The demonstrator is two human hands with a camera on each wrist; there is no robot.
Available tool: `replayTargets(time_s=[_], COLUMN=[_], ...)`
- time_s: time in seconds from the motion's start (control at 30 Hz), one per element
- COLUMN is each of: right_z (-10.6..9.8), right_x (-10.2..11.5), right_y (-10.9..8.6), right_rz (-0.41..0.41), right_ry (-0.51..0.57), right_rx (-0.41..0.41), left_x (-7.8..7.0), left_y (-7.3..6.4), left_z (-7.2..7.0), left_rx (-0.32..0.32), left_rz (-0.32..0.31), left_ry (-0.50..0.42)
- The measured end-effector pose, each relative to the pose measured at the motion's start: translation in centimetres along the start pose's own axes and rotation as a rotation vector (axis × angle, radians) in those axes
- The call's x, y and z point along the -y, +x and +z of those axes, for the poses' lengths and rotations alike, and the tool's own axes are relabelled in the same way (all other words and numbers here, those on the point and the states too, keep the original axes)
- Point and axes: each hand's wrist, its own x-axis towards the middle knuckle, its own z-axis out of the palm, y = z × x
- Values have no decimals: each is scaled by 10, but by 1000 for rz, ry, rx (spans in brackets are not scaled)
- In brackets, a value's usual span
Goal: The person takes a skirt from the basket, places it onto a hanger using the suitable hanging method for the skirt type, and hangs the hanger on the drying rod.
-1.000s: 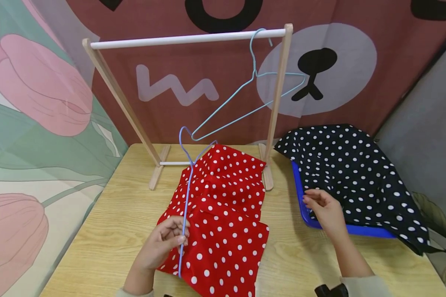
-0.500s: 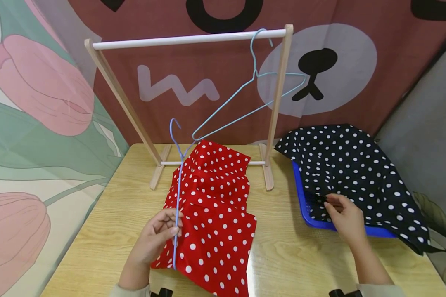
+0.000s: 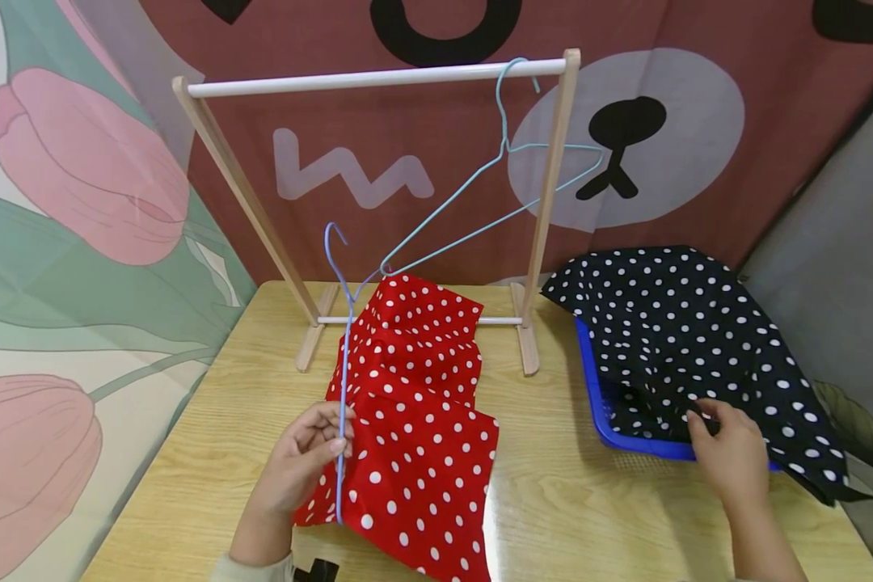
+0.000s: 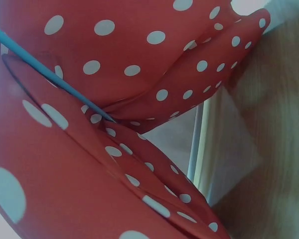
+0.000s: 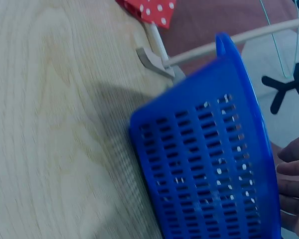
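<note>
My left hand (image 3: 307, 453) grips the long side of a lavender-blue clothes hanger (image 3: 345, 364) in the head view. Its hook points up and away from me. A red cloth with white dots (image 3: 422, 453) drapes from the hanger and spreads toward the table's front; folds of this red cloth (image 4: 124, 40) fill the left wrist view around the hanger bar (image 4: 50, 74). On the right, my right hand (image 3: 735, 453) pinches a black cloth with white dots (image 3: 684, 323) above the front rim of a blue basket (image 3: 589, 372). Curled fingers (image 5: 294, 188) show beside the basket in the right wrist view.
A wooden rack with a white top rail (image 3: 378, 79) stands at the back of the table (image 3: 211, 485). From its right end hangs a pale blue hanger (image 3: 444, 206), turned askew. Printed fabric (image 3: 247, 145) covers the wall behind. Plant leaves (image 3: 854, 428) reach in at the right edge.
My left hand has shifted slightly left, bringing the hanger and red cloth along. The right hand has moved right along the basket's front and now pinches the black cloth there.
</note>
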Motion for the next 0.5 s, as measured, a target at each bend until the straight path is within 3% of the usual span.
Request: replayTargets(time_s=[0.1,0.2,0.5], right_z=[-34,-56,-78], right_x=[30,48,44], right_y=[-8,-14,-11], right_rz=[92,135,230], right_ry=[-1,-68,-158], right_rx=[68,109,184], left_x=[-3,-5,-8], left_y=[2,3,7], left_z=[0,-1,-6], left_rx=[-4,-17,-20], left_rz=[1,-9,41], left_ry=[8,20,45])
